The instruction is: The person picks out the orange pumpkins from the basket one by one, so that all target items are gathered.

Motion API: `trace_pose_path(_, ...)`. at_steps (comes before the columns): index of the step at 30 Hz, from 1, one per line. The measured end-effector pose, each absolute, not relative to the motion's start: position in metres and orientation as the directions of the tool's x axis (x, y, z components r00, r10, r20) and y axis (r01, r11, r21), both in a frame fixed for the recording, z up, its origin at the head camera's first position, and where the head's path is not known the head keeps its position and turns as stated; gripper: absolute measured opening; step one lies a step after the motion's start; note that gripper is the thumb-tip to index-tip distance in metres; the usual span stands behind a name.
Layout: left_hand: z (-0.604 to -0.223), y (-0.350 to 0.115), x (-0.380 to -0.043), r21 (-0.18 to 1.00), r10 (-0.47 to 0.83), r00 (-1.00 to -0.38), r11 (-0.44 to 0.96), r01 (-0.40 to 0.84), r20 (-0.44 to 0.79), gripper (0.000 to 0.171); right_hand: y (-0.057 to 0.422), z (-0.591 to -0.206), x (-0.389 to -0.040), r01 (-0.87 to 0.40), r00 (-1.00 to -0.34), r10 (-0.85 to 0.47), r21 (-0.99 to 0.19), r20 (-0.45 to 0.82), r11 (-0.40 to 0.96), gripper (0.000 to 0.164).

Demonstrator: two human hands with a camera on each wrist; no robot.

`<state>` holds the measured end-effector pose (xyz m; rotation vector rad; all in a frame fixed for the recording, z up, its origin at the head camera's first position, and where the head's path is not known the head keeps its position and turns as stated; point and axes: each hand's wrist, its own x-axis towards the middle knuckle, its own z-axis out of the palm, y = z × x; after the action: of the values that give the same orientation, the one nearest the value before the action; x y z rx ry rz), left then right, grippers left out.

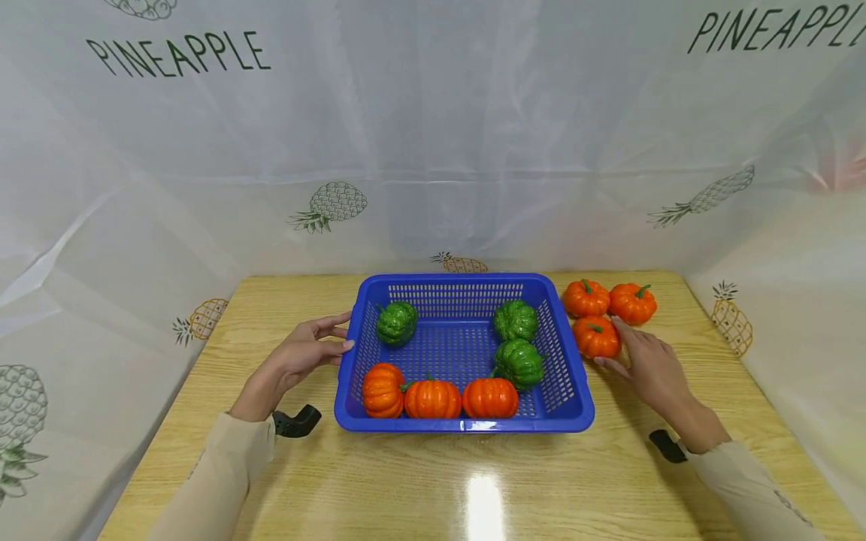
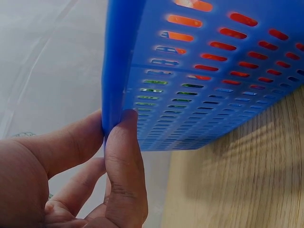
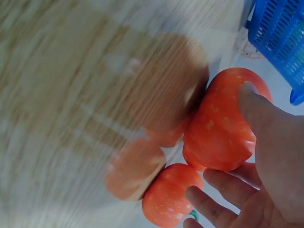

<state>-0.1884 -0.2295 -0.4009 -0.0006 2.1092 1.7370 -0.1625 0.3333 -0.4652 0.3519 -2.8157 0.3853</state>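
A blue plastic basket (image 1: 465,426) stands on the table. My left hand (image 1: 307,352) pinches its left rim between thumb and fingers, and the left wrist view shows the rim (image 2: 115,61) between them. At the basket's right, my right hand (image 1: 652,368) holds a small orange pumpkin (image 1: 597,337), thumb on one side and fingers on the other. In the right wrist view the thumb lies against this pumpkin (image 3: 223,126). Two more orange pumpkins, one at the back (image 1: 585,298) and one farther right (image 1: 632,303), sit just behind it.
Inside the basket, three orange pumpkins (image 1: 433,398) line the front wall. Green pumpkins lie at the back left (image 1: 396,323), back right (image 1: 516,321) and right side (image 1: 519,364). A pale curtain (image 1: 433,135) with pineapple prints hangs behind the wooden table (image 1: 406,481).
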Motion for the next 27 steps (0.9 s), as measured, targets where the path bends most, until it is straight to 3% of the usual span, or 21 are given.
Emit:
trace_pose_path(11,-0.401,-0.229,-0.187,0.943,0.266,-0.917,0.23,-0.239,-0.298,0.069,0.334,-0.464,-0.164,-0.234,-0.961,-0.189,-0.229,0.202,0.945,0.088)
trace_pose_path(27,-0.402,-0.229,-0.189,0.936,0.24,-0.919,0.242,-0.256,-0.314,0.067,0.312,-0.401,-0.145,-0.336,-0.906,-0.257,-0.203,0.336,0.92,0.083)
